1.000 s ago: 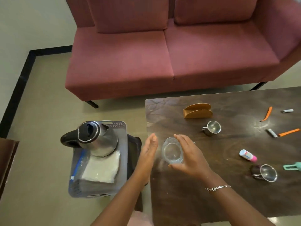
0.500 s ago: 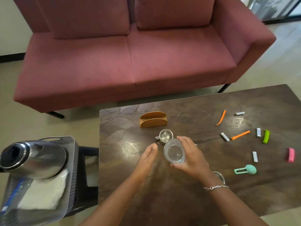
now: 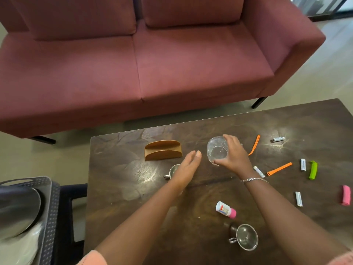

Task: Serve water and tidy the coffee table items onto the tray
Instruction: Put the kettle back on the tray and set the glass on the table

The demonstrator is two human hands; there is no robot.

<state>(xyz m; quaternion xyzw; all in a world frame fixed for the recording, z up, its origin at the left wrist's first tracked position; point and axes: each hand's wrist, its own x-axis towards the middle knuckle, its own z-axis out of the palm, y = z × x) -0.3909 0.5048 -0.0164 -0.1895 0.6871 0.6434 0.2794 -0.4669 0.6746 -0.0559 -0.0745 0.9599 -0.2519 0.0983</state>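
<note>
Head view: clear glass [image 3: 217, 151] gripped in right hand [image 3: 232, 157], open flat left hand [image 3: 186, 169] just beside it.

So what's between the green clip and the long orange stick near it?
In the head view, a small white tube lies on the dark wooden table, between the lime-green plastic clip and the flat orange plastic stick, touching neither.

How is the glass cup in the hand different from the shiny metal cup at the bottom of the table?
The glass is see-through; the metal cup is shiny steel you cannot see through. The glass has no handle; the metal cup has one on its left side. The right hand grips the glass, while the metal cup stands alone on the table, untouched. Both are round, open-topped and look empty.
</note>
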